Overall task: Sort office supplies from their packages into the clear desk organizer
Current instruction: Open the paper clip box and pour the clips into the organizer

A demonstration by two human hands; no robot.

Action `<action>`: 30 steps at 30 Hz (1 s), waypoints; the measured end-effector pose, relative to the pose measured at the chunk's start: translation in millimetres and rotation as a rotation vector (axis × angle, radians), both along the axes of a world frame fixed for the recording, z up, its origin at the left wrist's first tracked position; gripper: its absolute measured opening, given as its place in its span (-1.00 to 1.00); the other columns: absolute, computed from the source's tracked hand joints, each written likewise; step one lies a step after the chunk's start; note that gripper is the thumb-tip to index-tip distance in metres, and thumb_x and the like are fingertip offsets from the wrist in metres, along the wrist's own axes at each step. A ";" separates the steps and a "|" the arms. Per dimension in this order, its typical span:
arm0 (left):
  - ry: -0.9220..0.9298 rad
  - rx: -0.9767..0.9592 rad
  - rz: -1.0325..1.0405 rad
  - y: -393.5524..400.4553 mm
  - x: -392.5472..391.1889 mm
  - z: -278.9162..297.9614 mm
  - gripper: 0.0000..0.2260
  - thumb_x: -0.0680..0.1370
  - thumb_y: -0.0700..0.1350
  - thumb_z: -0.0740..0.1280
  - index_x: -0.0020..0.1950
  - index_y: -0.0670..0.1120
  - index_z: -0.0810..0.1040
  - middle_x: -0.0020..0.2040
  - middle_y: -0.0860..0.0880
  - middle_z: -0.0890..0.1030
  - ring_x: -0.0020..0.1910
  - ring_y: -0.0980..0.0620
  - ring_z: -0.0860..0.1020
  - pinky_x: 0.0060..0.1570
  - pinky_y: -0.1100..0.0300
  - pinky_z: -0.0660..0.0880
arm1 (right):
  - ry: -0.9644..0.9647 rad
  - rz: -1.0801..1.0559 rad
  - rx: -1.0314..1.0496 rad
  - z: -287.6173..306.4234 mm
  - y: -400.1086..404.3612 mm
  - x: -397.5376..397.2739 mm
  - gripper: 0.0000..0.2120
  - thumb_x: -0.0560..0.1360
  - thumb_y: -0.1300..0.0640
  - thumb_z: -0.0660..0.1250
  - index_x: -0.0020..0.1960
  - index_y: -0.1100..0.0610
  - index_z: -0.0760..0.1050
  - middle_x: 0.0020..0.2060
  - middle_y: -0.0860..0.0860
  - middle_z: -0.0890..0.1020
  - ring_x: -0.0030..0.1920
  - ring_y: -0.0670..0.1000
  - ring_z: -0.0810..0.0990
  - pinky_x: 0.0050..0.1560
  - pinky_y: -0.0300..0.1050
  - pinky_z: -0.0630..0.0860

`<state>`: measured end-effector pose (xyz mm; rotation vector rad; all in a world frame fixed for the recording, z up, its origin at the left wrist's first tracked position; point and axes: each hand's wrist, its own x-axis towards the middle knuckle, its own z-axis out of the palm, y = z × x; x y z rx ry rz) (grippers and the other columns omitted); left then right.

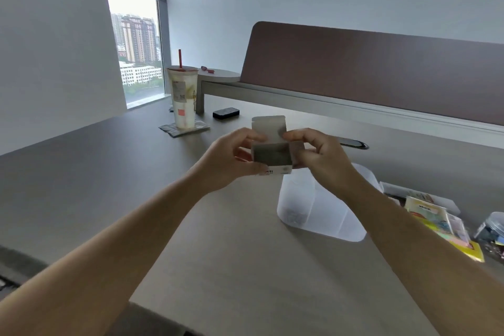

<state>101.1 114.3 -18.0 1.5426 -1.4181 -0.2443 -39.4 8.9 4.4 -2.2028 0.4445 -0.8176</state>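
Above the table (81, 172), a small cardboard box (271, 154) sits between two bare hands, its top flap standing open. Left hand (231, 161) clamps the box's left side; right hand (319, 158) pinches its right edge, both grips closed on it. Just below stands the clear desk organizer (305, 207); packaged supplies (436, 221) lie to its right, a drink cup (183, 98) well beyond.
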 end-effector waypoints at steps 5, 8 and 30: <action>0.007 0.085 0.279 35.8 0.4 -18.3 -0.69 0.41 -0.19 0.38 0.13 -0.11 0.42 -0.06 0.01 0.49 -0.11 0.05 0.53 -0.24 0.35 0.51 | 0.143 -0.034 -0.273 -13.4 15.5 -1.9 -0.69 0.51 0.15 0.22 0.25 0.13 0.41 0.22 0.05 0.51 0.08 -0.06 0.49 0.00 -0.42 0.37; 0.040 0.167 0.423 48.8 3.8 -35.8 -0.66 0.42 -0.14 0.39 0.15 -0.12 0.41 -0.04 -0.03 0.49 -0.08 0.00 0.51 -0.24 0.35 0.45 | 0.240 -0.150 -0.538 -27.5 19.8 -16.4 -0.64 0.49 0.09 0.25 0.27 0.14 0.41 0.24 0.07 0.52 0.25 0.06 0.46 0.26 -0.16 0.27; -0.057 0.272 0.588 42.6 1.6 -72.6 -0.22 0.38 -0.02 0.43 0.47 -0.09 0.06 0.45 -0.17 0.22 0.42 -0.14 0.18 0.38 -0.01 0.16 | 0.314 -0.329 -0.702 -84.9 -10.6 -60.6 -0.33 0.39 -0.07 0.23 0.42 -0.02 0.02 0.44 0.23 0.17 0.45 0.28 0.08 0.39 0.19 -0.13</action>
